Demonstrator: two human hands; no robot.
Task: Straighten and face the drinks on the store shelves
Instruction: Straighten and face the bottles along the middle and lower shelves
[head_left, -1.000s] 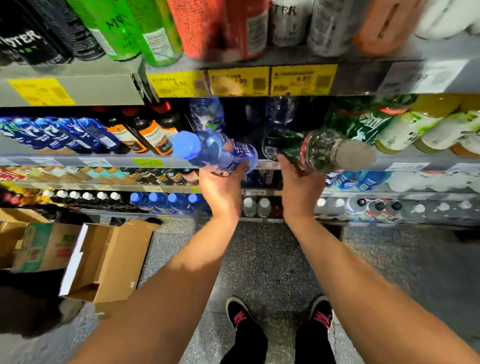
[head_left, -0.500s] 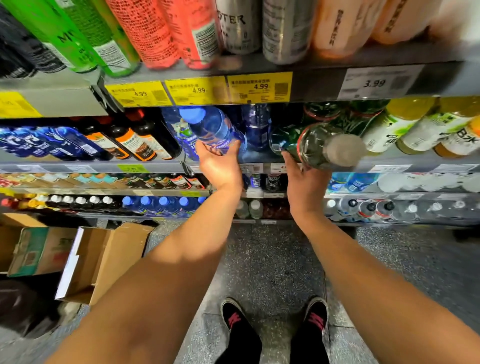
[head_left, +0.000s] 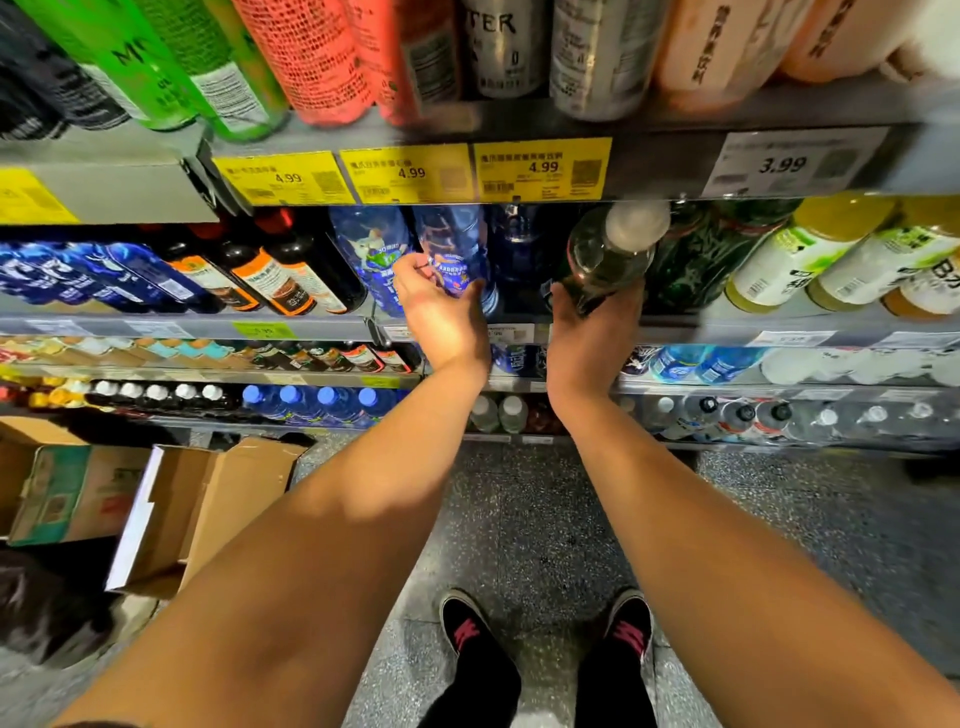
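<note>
My left hand (head_left: 441, 306) grips a blue water bottle (head_left: 454, 249) that stands upright on the second shelf (head_left: 291, 325), beside another blue bottle (head_left: 371, 249). In my right hand (head_left: 592, 327) is a clear green-tinted bottle with a white cap (head_left: 610, 249), held by its base at the shelf front, cap tilted toward me. Dark green bottles (head_left: 706, 254) stand right of it, yellow-green ones (head_left: 810, 249) further right. Dark bottles with orange labels (head_left: 270, 275) fill the shelf's left part.
The top shelf carries green, red and silver cans (head_left: 322, 57) above yellow price tags (head_left: 410, 174). Lower shelves hold more bottles (head_left: 322, 405). Open cardboard boxes (head_left: 171, 509) sit on the floor at left. My black shoes (head_left: 472, 634) stand on speckled floor.
My left hand has pushed the blue bottle from lying out front back onto the shelf, upright. My right hand has lifted the clear green bottle up and in toward the shelf.
</note>
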